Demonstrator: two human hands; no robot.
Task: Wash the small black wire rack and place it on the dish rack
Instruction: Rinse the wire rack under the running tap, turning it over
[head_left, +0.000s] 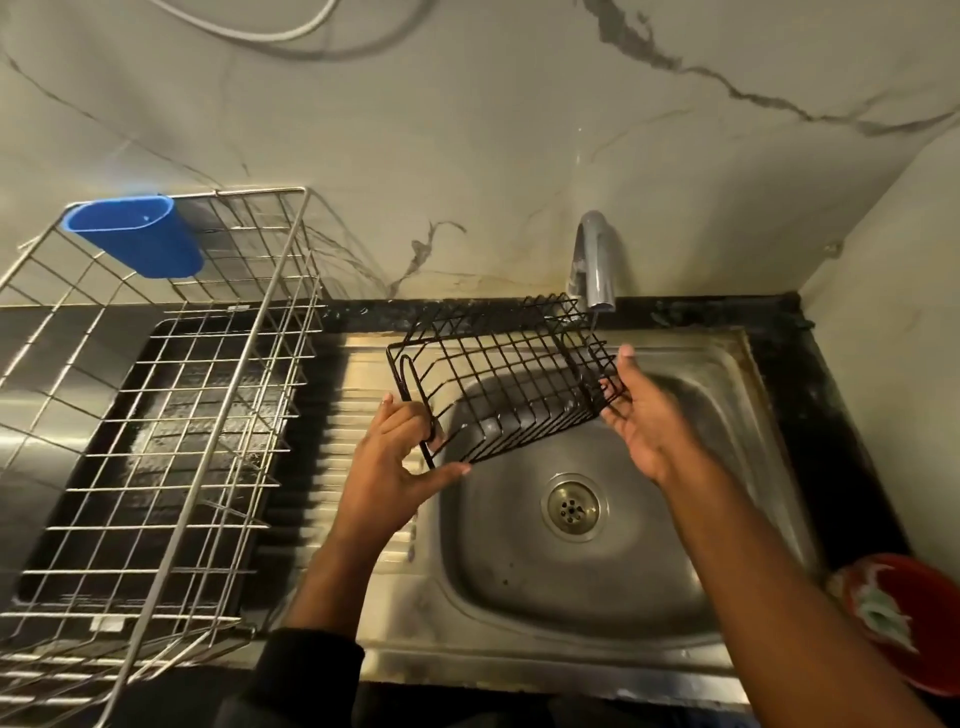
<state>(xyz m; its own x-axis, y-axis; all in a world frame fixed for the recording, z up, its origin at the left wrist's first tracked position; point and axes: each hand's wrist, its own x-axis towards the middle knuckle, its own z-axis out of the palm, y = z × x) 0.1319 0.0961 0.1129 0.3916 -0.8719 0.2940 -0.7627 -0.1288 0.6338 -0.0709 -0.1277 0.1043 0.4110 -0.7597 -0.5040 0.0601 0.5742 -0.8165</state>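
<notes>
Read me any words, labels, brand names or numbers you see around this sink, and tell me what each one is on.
No text can be read here.
Small pale tag on the front of the dish rack: too small and blurred to read.
Black wire rack, tap, blue cup and sink: no print shows.

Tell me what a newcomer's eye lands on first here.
First, the small black wire rack, held tilted over the steel sink by the left hand and right hand, just under the tap. Then the big silver dish rack at left, with a blue holder hooked on its far rim.
</notes>
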